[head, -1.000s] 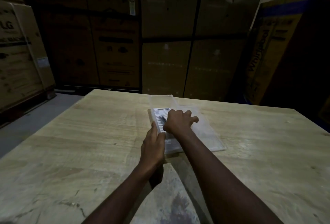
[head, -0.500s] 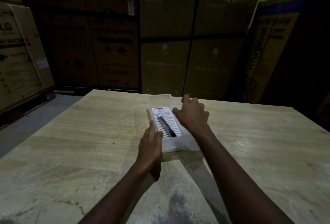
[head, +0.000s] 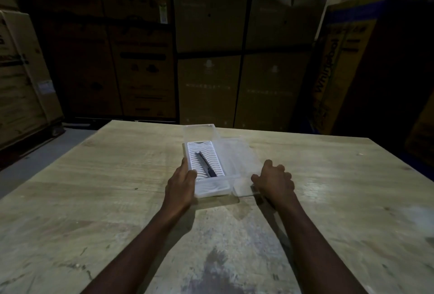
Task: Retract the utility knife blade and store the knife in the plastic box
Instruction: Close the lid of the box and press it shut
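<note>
A clear plastic box (head: 212,190) with a white ribbed insert stands on the wooden table (head: 94,188). The dark utility knife (head: 206,164) lies slantwise on the insert; no blade shows. My left hand (head: 182,184) rests against the box's left wall, fingers along its rim. The clear lid (head: 237,153) lies flat on the table to the right of the box. My right hand (head: 273,181) grips the lid's near right corner, fingers curled over its edge.
Stacked cardboard cartons (head: 211,54) line the far side beyond the table edge. A tall Whirlpool carton (head: 340,70) leans at the right. More cartons (head: 21,82) stand at the left above a grey floor (head: 35,153).
My right hand let go of the knife inside the box, moved right and back toward me, and took hold of the lid's corner. My left hand stayed on the box.
</note>
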`<state>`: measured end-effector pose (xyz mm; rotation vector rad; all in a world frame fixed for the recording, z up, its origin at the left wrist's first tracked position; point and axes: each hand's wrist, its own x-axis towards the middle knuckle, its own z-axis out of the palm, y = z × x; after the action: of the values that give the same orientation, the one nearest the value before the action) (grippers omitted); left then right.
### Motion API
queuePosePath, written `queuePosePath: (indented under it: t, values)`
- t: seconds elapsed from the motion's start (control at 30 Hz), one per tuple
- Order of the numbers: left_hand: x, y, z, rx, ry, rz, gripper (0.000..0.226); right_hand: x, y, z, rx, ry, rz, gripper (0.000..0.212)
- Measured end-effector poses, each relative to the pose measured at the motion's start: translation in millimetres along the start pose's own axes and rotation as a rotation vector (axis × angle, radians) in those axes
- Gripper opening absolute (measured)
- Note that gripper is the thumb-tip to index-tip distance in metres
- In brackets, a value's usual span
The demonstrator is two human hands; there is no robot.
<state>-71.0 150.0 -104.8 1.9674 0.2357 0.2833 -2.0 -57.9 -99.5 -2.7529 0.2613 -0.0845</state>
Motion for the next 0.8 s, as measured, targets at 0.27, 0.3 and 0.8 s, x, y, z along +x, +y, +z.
queuePosePath:
  t: [0.27, 0.3, 0.8]
  values:
    - [-9.8, 13.4, 7.4, -0.058, 0.032, 0.024, 0.061, -0.6, 3.7, -18.0, 0.659, 0.140, -0.098, 0.060]
    - [-10.9, 14.7, 9.4, -0.057, 0.030, 0.029, 0.060, -0.8, 4.8, -18.2, 0.753, 0.154, -0.095, 0.062]
    - [-15.4, 19.2, 39.0, -0.039, -0.023, 0.066, 0.059, -9.5, 1.3, 5.3, 0.950, 0.211, -0.213, 0.033]
